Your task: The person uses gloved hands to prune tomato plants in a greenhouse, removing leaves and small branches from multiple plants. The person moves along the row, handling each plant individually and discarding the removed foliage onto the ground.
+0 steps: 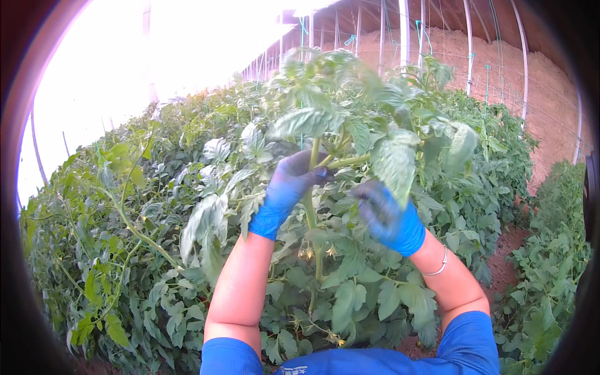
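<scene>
My left hand (297, 178), in a blue glove with dark-stained fingers, grips the main stem of a tomato plant (310, 211) where side shoots branch off. Just to the right, my right hand (384, 211), gloved the same way, is blurred; its fingers look curled, and whether anything is between them cannot be told. A thick side shoot (349, 161) runs rightward above it, and a large tomato leaf (396, 159) hangs partly over that hand. Yellow tomato flowers (332, 252) hang lower by the stem.
Dense tomato plants (164, 201) surround me on the left and ahead. Green twine (302, 93) and pale upright poles (404, 33) rise behind. An earthen wall (497, 75) stands at the back right. A soil path (506, 248) runs between rows on the right.
</scene>
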Demonstrator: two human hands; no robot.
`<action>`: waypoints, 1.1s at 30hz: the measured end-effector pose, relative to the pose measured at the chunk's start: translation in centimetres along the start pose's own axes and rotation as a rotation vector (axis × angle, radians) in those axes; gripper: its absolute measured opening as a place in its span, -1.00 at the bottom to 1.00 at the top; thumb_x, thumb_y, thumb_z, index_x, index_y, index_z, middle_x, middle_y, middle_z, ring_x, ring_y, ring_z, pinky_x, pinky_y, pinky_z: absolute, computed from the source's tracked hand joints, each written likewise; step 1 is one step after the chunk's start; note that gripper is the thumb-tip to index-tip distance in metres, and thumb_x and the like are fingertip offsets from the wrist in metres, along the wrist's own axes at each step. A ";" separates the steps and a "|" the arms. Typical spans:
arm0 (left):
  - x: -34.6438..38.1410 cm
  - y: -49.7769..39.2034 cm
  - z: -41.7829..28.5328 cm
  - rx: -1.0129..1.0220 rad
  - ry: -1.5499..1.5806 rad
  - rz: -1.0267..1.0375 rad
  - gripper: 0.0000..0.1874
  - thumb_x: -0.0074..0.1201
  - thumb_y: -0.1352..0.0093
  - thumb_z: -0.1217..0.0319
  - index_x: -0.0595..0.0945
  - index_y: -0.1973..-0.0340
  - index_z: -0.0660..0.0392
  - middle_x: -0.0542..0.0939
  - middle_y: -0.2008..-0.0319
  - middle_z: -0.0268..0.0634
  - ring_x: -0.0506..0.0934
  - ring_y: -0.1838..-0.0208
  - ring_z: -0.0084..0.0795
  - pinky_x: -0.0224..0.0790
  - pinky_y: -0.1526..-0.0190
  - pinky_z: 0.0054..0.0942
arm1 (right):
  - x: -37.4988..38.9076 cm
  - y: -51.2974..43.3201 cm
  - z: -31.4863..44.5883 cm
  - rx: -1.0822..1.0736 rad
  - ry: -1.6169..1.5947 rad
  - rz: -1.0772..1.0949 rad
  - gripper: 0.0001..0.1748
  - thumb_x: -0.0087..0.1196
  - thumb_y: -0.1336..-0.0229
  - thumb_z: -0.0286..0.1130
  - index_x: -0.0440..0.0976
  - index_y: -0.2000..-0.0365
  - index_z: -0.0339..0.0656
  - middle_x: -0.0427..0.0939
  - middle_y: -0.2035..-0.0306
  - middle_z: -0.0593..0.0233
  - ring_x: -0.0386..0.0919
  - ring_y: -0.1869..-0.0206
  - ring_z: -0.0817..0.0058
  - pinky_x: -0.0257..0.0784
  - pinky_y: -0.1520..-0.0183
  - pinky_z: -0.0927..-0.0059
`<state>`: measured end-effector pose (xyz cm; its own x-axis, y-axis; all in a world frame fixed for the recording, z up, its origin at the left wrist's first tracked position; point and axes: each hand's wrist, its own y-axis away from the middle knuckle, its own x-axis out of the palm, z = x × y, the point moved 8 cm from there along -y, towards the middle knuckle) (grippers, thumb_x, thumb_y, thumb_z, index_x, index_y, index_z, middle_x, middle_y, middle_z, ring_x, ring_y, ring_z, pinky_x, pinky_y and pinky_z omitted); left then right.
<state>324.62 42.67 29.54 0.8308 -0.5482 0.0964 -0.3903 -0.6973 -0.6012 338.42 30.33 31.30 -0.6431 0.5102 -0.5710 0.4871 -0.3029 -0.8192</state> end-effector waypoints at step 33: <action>-5.8 6.1 1.4 0.366 -0.617 -0.612 -0.70 0.03 -0.26 0.52 0.45 0.08 0.18 0.52 0.17 -0.23 0.52 0.19 -0.43 0.42 0.17 -0.47 | 3.4 -14.0 -7.4 0.416 -0.810 0.098 -0.49 -0.24 -0.22 -0.30 0.11 -0.18 -0.15 0.28 -0.13 0.18 0.28 -0.10 0.50 0.17 -0.16 0.43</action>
<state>318.00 42.23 24.22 0.9543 0.2803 0.1038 0.2456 -0.5369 -0.8071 333.81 42.29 41.21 -0.9044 -0.2065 -0.3734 0.4104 -0.6610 -0.6282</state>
